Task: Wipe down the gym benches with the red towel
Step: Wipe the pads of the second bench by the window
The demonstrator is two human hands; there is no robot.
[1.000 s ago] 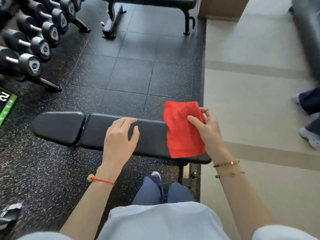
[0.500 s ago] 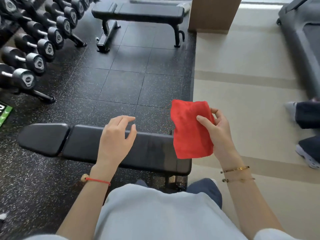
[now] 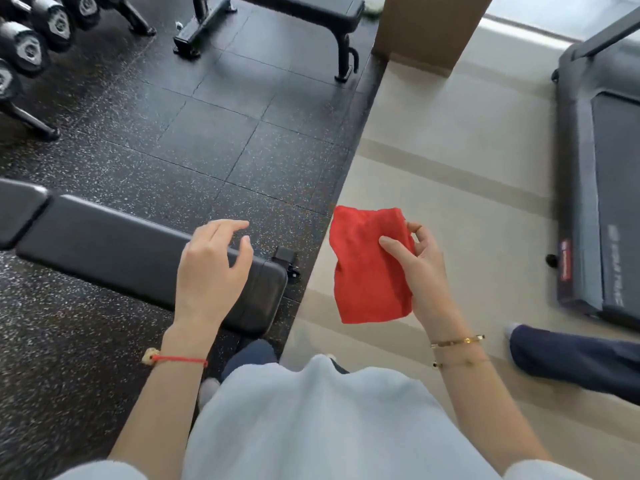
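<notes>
Writing first: the treadmill (image 3: 602, 188) at the right carries a small red label and pale lettering along its side rail, both too blurred to read; the dumbbell end caps bear markings too small to make out. Counts: two black benches, the near bench (image 3: 138, 251) running left to right under the person's arms and a far bench (image 3: 294, 12) at the top of the view; at least four dumbbells (image 3: 24, 50) visible on a rack at upper left, more cut off by the edge; one treadmill; one red towel (image 3: 367, 268); one tan column (image 3: 426, 29) where the dark speckled rubber floor (image 3: 207, 133) meets the pale floor (image 3: 450, 150). Right hand (image 3: 420, 271) grips the towel, thumb pressed across its front face, fingers curled round its right edge; the cloth hangs folded to the left of the palm and below the thumb, in the air over the pale floor, just beyond the near bench's right end and not touching it. Left hand (image 3: 211, 271) is held over the bench's right end, fingers loosely spread and holding nothing; whether it touches the pad cannot be told. A red string bracelet (image 3: 176, 359) is on the left wrist, two thin gold bracelets (image 3: 457, 341) on the right. Another person's dark trouser leg (image 3: 575, 362) enters at lower right.
</notes>
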